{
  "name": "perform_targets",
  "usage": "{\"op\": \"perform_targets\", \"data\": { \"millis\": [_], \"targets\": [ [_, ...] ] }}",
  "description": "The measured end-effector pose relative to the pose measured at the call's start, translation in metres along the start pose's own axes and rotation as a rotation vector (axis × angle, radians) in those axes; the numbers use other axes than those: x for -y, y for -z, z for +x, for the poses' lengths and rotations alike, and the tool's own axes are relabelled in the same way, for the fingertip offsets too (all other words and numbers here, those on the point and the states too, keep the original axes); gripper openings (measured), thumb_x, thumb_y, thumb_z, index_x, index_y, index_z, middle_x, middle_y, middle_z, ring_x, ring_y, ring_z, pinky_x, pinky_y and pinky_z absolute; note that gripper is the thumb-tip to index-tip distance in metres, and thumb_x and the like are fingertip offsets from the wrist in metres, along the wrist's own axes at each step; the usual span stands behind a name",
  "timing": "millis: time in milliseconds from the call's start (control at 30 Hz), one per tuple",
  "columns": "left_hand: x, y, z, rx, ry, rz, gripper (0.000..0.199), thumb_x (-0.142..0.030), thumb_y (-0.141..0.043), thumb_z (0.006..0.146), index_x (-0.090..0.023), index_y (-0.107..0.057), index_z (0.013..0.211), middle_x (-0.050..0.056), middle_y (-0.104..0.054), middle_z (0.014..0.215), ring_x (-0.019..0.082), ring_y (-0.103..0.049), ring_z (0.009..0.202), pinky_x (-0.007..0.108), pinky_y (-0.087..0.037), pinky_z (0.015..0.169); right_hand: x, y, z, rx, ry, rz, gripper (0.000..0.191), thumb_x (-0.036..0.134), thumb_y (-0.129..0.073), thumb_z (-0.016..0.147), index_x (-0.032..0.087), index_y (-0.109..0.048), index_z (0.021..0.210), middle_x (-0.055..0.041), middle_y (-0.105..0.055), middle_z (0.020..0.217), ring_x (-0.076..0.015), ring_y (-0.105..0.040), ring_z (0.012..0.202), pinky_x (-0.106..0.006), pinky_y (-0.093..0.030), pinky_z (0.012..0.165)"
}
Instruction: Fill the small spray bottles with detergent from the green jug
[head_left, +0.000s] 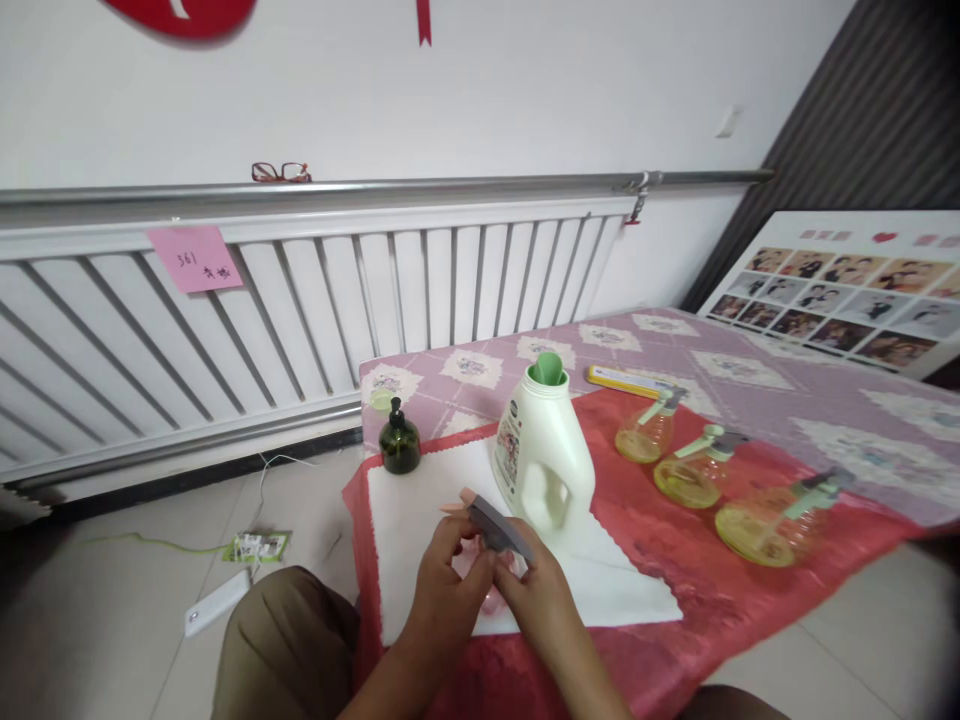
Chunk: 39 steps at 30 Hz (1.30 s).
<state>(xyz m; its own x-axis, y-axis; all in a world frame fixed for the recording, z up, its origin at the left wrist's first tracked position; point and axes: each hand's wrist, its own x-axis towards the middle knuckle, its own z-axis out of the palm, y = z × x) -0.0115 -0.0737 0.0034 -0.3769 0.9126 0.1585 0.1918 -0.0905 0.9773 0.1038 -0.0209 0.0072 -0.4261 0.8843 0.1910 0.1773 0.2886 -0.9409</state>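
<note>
Both hands are together over the white cloth [405, 540], around a pink spray bottle [491, 600] with a grey and peach spray head [491, 522]. My left hand [446, 585] has its fingers wrapped on the left side of the bottle, by its neck. My right hand [541, 590] closes on the right side of the spray head. Behind them stands a large pale-green jug [544, 440] with a green piece [549, 368] in its open mouth. A dark green pump bottle [399, 440] stands upright at the cloth's back left corner.
Three clear spray bottles with yellow liquid [690, 480] stand on the red cloth [637, 520] at the right. A yellow box [626, 381] lies behind them. A radiator [420, 280] runs along the wall. On the floor at left are a power strip [259, 547] and a white device [216, 603].
</note>
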Motion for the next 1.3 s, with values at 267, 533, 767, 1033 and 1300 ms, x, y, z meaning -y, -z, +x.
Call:
{"op": "perform_targets", "data": {
  "millis": [267, 533, 767, 1033, 1300],
  "targets": [
    [0.003, -0.002, 0.0, 0.003, 0.031, -0.032, 0.014, -0.024, -0.056, 0.08, -0.022, -0.062, 0.093, 0.001, -0.066, 0.093, 0.019, -0.06, 0.091, 0.035, -0.046, 0.085, 0.004, 0.007, -0.009, 0.166, 0.026, 0.147, 0.045, 0.039, -0.048, 0.094, 0.033, -0.046, 0.139, -0.0041, -0.054, 0.139, -0.0224, -0.049, 0.128, -0.04, -0.038, 0.109],
    [0.028, -0.008, -0.008, -0.059, -0.044, -0.028, 0.022, -0.028, -0.057, 0.082, -0.023, -0.059, 0.104, 0.005, -0.062, 0.11, 0.022, -0.057, 0.106, 0.04, -0.043, 0.094, 0.008, 0.012, -0.005, 0.24, 0.049, 0.207, 0.047, 0.037, -0.048, 0.095, 0.035, -0.042, 0.141, -0.002, -0.046, 0.148, -0.0218, -0.039, 0.137, -0.042, -0.032, 0.113],
    [0.047, -0.01, -0.008, -0.059, -0.182, 0.072, 0.04, -0.011, -0.061, 0.074, -0.026, -0.055, 0.111, 0.006, -0.056, 0.118, 0.024, -0.05, 0.115, 0.046, -0.04, 0.101, 0.01, 0.013, 0.002, 0.2, 0.009, 0.199, 0.045, 0.036, -0.055, 0.092, 0.033, -0.05, 0.136, -0.0043, -0.05, 0.145, -0.0246, -0.045, 0.133, -0.043, -0.038, 0.11],
    [0.046, -0.009, -0.007, -0.038, -0.215, 0.103, 0.046, -0.006, -0.06, 0.071, -0.027, -0.054, 0.111, 0.005, -0.055, 0.116, 0.025, -0.05, 0.113, 0.046, -0.041, 0.1, 0.02, 0.019, 0.01, 0.274, 0.022, 0.14, 0.046, 0.034, -0.051, 0.094, 0.034, -0.045, 0.14, -0.0023, -0.046, 0.148, -0.0244, -0.043, 0.135, -0.046, -0.035, 0.113],
    [0.041, -0.006, -0.007, -0.021, -0.215, 0.121, 0.043, -0.008, -0.06, 0.073, -0.028, -0.054, 0.111, 0.005, -0.055, 0.118, 0.024, -0.049, 0.113, 0.046, -0.04, 0.101, 0.023, 0.026, 0.014, 0.348, 0.022, 0.066, 0.044, 0.03, -0.05, 0.095, 0.032, -0.046, 0.139, -0.0033, -0.045, 0.148, -0.0239, -0.042, 0.136, -0.046, -0.035, 0.113]
  ]
}}
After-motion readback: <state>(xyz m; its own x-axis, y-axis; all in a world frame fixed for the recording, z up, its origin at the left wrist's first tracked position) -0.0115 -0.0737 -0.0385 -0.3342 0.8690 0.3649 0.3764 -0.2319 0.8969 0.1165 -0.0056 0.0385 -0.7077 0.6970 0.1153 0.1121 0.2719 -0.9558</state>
